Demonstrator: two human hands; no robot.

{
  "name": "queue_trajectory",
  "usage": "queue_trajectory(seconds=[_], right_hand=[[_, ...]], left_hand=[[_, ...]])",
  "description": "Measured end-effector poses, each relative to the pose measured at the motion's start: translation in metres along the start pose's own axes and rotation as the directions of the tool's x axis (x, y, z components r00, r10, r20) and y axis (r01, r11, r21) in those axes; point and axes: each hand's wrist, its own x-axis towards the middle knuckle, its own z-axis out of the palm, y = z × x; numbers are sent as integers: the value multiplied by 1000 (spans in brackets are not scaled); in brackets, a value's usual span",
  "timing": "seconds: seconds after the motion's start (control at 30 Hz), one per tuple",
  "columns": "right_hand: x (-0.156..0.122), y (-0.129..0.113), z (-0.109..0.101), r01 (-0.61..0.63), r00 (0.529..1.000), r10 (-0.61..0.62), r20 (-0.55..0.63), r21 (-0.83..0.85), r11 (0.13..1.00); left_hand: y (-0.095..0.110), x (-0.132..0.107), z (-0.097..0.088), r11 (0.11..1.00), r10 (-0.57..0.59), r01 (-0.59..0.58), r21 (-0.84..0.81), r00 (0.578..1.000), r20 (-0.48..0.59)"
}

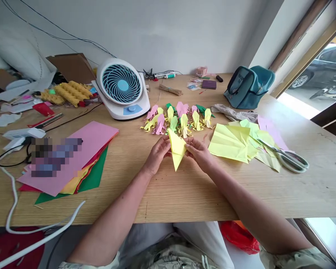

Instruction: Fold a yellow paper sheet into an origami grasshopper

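Observation:
A folded piece of yellow paper (177, 150), pointed at its lower end, is held over the wooden table (184, 194). My left hand (157, 154) pinches its left edge and my right hand (199, 151) pinches its right edge, fingers closed on the paper. Just beyond my hands lie several small folded paper figures (179, 120) in pink, yellow and green. A stack of creased yellow and green sheets (235, 144) lies right of my right hand.
Scissors (289, 158) rest on the sheets at right. A stack of coloured paper (72, 160) lies at left, a small white fan (122, 89) stands behind, a teal bag (248, 87) sits at back right. Cables (12, 194) trail over the left edge.

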Motion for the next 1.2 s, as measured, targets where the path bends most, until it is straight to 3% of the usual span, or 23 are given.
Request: queue_trajectory(seconds=[0.17,0.43,0.7,0.9,1.1,1.2], right_hand=[[-3,-5,1,-17,1000,17,5,39,999],[-8,-9,-1,94,993,-86,81,-101,991],[-5,-10,-3,152,987,-136,88,-217,964],[-5,-19,-10,188,974,-149,172,-242,952],[-5,-24,-13,158,963,-84,255,-286,945],[-6,-22,-13,150,960,-62,271,-316,937]], left_hand=[[5,-3,3,1000,28,-27,-15,999,29],[2,0,1,995,68,-62,75,994,-85],[10,-5,1,941,187,-170,293,982,-31],[17,-7,-3,898,270,-263,354,962,30],[27,-13,-7,940,154,-177,292,983,99],[25,-12,-7,914,140,-154,376,988,64]])
